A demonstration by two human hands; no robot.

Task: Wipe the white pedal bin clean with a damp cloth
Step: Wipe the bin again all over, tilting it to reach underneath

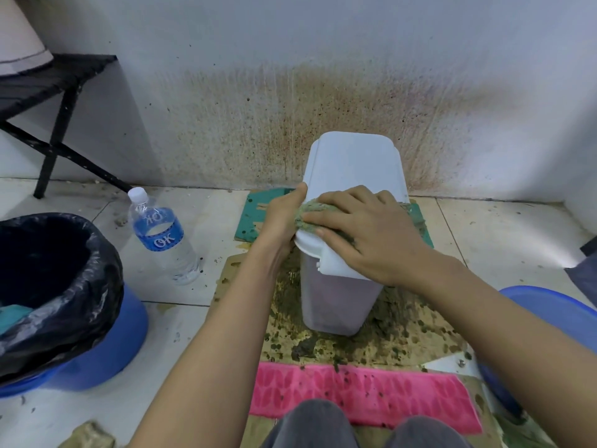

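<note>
Mid-frame, your spread right hand [365,227] presses a grimy green cloth [310,215] on the white plastic pedal bin [336,302]; your left hand [280,219] grips its lid [352,163]. Sides likely remain.

Just the one camera here, worn on the person's head. It looks forward and steeply down at the white pedal bin [350,163], which sits roughly dead centre and close enough that the left hand [281,218] and right hand [365,227] reach its lid. It faces the stained wall [290,59] behind the bin, and the wide lens pulls in the bag-lined bucket [97,350] far left, the blue basin [555,315] far right and the person's knees [316,421] at the bottom edge.
</note>
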